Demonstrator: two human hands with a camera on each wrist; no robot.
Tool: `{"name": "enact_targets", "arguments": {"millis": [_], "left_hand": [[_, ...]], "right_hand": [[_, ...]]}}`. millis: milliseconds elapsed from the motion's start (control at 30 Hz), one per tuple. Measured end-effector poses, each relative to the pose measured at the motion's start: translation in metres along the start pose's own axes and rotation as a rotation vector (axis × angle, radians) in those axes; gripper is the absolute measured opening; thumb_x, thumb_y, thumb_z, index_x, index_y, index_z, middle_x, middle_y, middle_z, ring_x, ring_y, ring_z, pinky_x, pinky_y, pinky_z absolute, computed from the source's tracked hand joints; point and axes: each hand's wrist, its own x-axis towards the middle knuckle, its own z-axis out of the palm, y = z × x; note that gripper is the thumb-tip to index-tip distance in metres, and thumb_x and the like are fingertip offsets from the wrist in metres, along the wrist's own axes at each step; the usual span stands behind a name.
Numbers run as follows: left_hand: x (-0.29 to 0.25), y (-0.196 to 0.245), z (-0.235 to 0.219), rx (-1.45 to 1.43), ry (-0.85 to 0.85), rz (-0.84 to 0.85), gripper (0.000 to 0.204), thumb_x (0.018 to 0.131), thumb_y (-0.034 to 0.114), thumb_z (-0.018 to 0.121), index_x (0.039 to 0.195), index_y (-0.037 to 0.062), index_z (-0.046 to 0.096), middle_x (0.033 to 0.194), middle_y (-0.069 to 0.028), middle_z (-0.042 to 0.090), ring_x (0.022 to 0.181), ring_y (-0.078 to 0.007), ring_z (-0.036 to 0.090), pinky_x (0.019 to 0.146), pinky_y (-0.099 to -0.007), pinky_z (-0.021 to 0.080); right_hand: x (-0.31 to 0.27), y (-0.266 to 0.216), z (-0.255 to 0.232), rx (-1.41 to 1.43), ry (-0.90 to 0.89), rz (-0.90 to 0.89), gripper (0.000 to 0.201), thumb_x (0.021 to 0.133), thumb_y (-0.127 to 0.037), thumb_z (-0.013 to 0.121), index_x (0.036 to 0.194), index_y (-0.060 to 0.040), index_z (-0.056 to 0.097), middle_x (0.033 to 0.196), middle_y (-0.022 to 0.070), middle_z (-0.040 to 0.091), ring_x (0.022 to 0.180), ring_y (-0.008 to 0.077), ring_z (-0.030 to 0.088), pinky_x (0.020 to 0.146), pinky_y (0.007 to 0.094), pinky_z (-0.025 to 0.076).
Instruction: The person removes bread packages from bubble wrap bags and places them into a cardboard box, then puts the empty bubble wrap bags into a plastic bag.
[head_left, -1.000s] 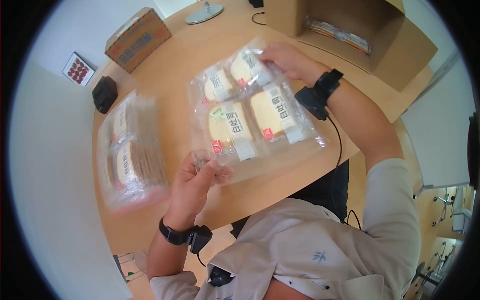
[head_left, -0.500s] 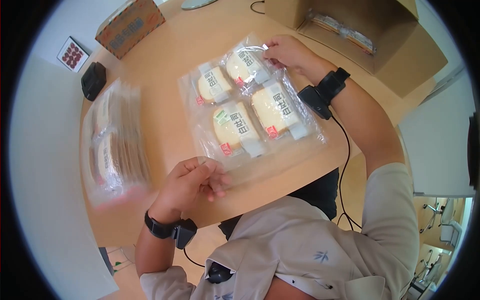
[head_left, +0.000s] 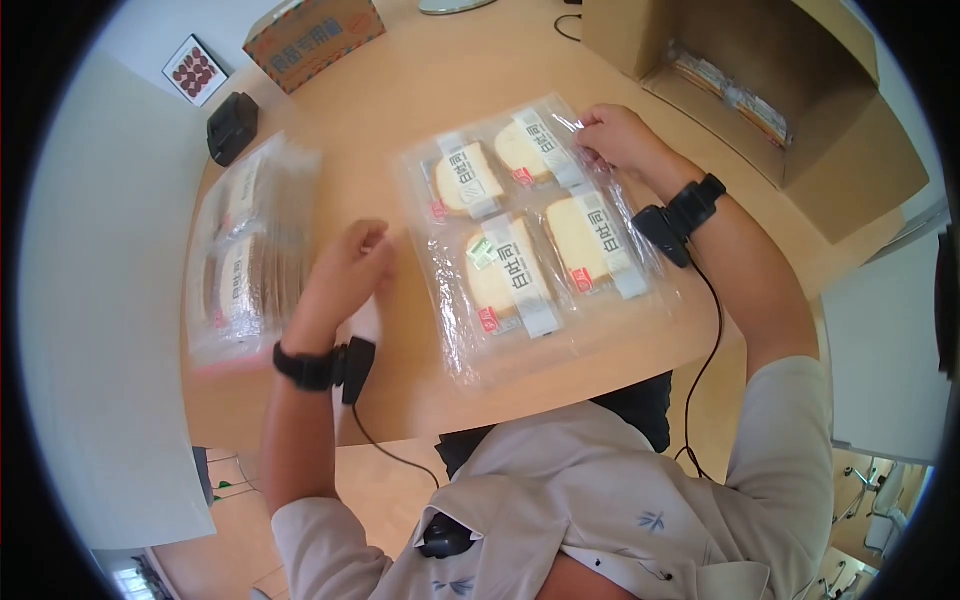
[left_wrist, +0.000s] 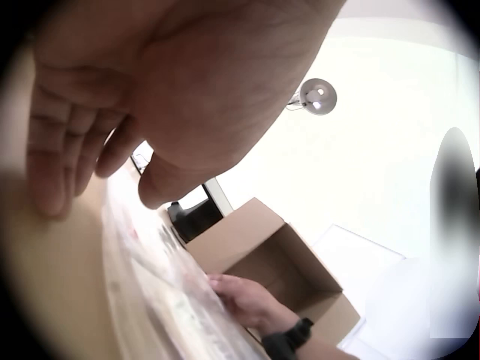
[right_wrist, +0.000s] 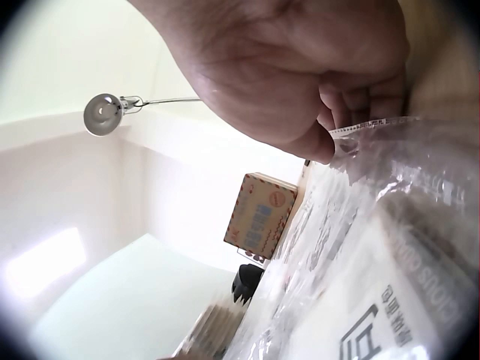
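Observation:
A clear plastic pack of white toast (head_left: pixel 515 215) lies flat on the table, its slices in two rows under printed white labels. My right hand (head_left: pixel 620 138) pinches the far right edge of this pack; in the right wrist view the thumb (right_wrist: pixel 315 144) meets the seamed edge of the film. Between the pack and a stack of similar toast packs (head_left: pixel 245 255), my left hand (head_left: pixel 348 272) hovers with nothing in it. The left wrist view has its fingers (left_wrist: pixel 46 172) loosely extended.
An open cardboard box (head_left: pixel 850 190) lies at the back right with toast packs (head_left: pixel 735 95) inside. At the back left stand a printed carton (head_left: pixel 315 42), a black device (head_left: pixel 232 128) and a framed picture (head_left: pixel 195 72). A cable (head_left: pixel 715 340) hangs from my right wrist camera.
My left hand has let go of the pack's near left corner and moved left toward the stack. The pack now lies flat on the table, with my right hand still at its far right edge.

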Motion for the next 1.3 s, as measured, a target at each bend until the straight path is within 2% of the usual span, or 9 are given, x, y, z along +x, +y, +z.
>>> {"name": "enact_targets", "arguments": {"millis": [167,267,400,500,567,833,1033,1167,1300], "left_hand": [[0.048,-0.001,0.014,-0.064,0.114,0.0,0.04,0.1,0.016,0.056,0.129,-0.0118,0.053,0.087,-0.0094,0.066,0.073,-0.0141,0.065,0.067,-0.0262,0.054],[0.072,-0.002,0.023,-0.09,0.153,0.006,0.041,0.099,0.015,0.057,0.128,-0.0131,0.053,0.088,-0.0102,0.066,0.072,-0.0144,0.065,0.066,-0.0265,0.054],[0.105,-0.009,0.021,-0.101,0.241,0.012,0.044,0.095,0.013,0.06,0.13,-0.0146,0.053,0.088,-0.0109,0.067,0.07,-0.0144,0.065,0.061,-0.0256,0.053],[0.122,-0.014,0.016,-0.109,0.276,0.032,0.046,0.094,0.01,0.061,0.131,-0.015,0.053,0.086,-0.0104,0.066,0.067,-0.0137,0.064,0.057,-0.0244,0.051],[0.13,-0.017,0.013,-0.138,0.282,0.031,0.046,0.093,0.01,0.062,0.131,-0.015,0.053,0.085,-0.0094,0.066,0.066,-0.0128,0.062,0.056,-0.0239,0.05],[0.144,-0.018,0.012,-0.188,0.253,0.081,0.037,0.091,0.009,0.064,0.124,-0.008,0.064,0.081,-0.0054,0.066,0.061,-0.0099,0.06,0.05,-0.0235,0.047],[0.166,-0.02,0.007,0.353,0.443,0.373,0.032,0.09,0.014,0.066,0.117,-0.0028,0.069,0.105,-0.0195,0.071,0.086,-0.0285,0.069,0.079,-0.038,0.056],[0.187,0.046,0.022,0.651,0.111,0.612,0.04,0.091,0.025,0.065,0.12,-0.0024,0.067,0.115,-0.0212,0.07,0.11,-0.0372,0.066,0.096,-0.042,0.052],[0.228,0.102,0.076,0.586,-0.118,0.464,0.039,0.09,0.027,0.065,0.114,-0.0034,0.07,0.116,-0.0255,0.069,0.11,-0.0381,0.066,0.095,-0.043,0.052]], "right_hand": [[-0.017,0.003,-0.008,-0.57,0.318,-0.271,0.033,0.089,-0.018,0.069,0.113,0.005,0.065,0.087,0.0164,0.072,0.08,0.0258,0.07,0.072,0.035,0.056],[-0.031,-0.005,-0.013,-0.564,0.26,-0.15,0.041,0.09,-0.019,0.067,0.122,0.0065,0.063,0.098,0.0219,0.073,0.092,0.031,0.071,0.082,0.0386,0.056],[-0.02,0.005,-0.012,-0.651,0.406,-0.189,0.036,0.093,-0.013,0.059,0.123,0.0064,0.062,0.098,0.0218,0.072,0.09,0.027,0.071,0.077,0.037,0.056],[-0.002,0.005,-0.02,-0.259,0.269,-0.124,0.042,0.088,-0.011,0.06,0.127,0.0064,0.059,0.105,0.0269,0.071,0.094,0.035,0.071,0.078,0.0407,0.056],[-0.007,-0.013,-0.02,0.035,0.09,0.112,0.045,0.097,-0.004,0.045,0.141,0.0041,0.049,0.106,0.019,0.071,0.087,0.0206,0.068,0.07,0.032,0.057],[0.003,-0.008,-0.021,0.111,0.071,0.15,0.049,0.098,-0.008,0.048,0.145,0.0024,0.045,0.109,0.0166,0.07,0.087,0.0199,0.067,0.072,0.0314,0.057],[0.024,0.001,-0.015,0.197,0.119,0.122,0.048,0.094,-0.004,0.054,0.14,0.0037,0.047,0.103,0.0157,0.069,0.078,0.0212,0.068,0.063,0.0329,0.058],[0.042,0.011,-0.012,0.121,0.197,0.041,0.05,0.09,0.003,0.058,0.139,0.0036,0.048,0.102,0.016,0.068,0.066,0.0212,0.067,0.052,0.033,0.055],[0.044,0.008,-0.011,0.153,0.226,-0.008,0.052,0.089,0.002,0.06,0.139,0.0027,0.048,0.099,0.0123,0.067,0.064,0.0186,0.066,0.049,0.0325,0.052]]}}
